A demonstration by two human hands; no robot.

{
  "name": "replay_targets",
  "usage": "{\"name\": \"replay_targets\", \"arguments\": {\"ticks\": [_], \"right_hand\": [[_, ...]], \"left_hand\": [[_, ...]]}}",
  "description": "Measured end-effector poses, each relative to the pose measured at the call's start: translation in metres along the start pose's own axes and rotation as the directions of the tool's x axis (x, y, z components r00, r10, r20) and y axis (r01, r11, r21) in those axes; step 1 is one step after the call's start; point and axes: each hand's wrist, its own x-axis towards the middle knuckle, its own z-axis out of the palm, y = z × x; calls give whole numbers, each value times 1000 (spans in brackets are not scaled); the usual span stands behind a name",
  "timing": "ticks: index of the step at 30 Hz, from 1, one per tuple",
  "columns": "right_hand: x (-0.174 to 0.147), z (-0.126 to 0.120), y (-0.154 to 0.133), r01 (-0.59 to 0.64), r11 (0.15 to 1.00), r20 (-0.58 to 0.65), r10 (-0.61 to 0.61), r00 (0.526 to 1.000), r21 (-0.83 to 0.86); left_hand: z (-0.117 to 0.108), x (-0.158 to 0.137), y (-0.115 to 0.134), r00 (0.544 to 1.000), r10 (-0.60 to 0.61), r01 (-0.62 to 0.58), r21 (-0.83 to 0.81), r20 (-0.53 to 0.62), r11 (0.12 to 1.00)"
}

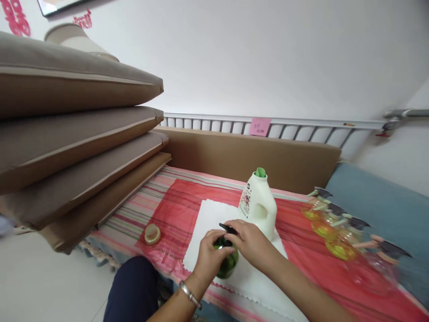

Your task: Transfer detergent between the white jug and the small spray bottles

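Note:
A small see-through green spray bottle (228, 268) stands over a white cloth (209, 223) in front of me. My left hand (208, 257) is closed around the bottle's neck. The fingers of my right hand (247, 239) grip its black spray head (228, 228) from above and the right. Whether the head is screwed tight cannot be told, as my fingers cover the joint. Just behind my hands stands a pale, large jug (268, 210) with a handle and a green spout in its uncapped mouth. A round cap (152, 234) lies to the left on red plastic sheeting.
Several spray bottles (340, 241) with yellow liquid or clear pink bodies line the right side. Stacked brown cushions (83, 134) rise at the left. Behind the red sheeting (181, 201) are a long brown cushion (251, 154) and a white radiator (208, 123).

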Motion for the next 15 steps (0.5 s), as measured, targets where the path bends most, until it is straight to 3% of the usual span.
{"name": "replay_targets", "arguments": {"ticks": [8, 11, 15], "right_hand": [[-3, -9, -5, -77, 994, -14, 76, 997, -76], [-14, -24, 9, -155, 983, -24, 154, 988, -94], [-47, -61, 43, -293, 951, -26, 292, 956, -95]], "left_hand": [[8, 4, -12, 999, 13, -9, 101, -39, 995], [7, 1, -29, 998, 35, -44, 194, 47, 980], [-12, -2, -69, 982, 90, -152, 413, 167, 898]]}}
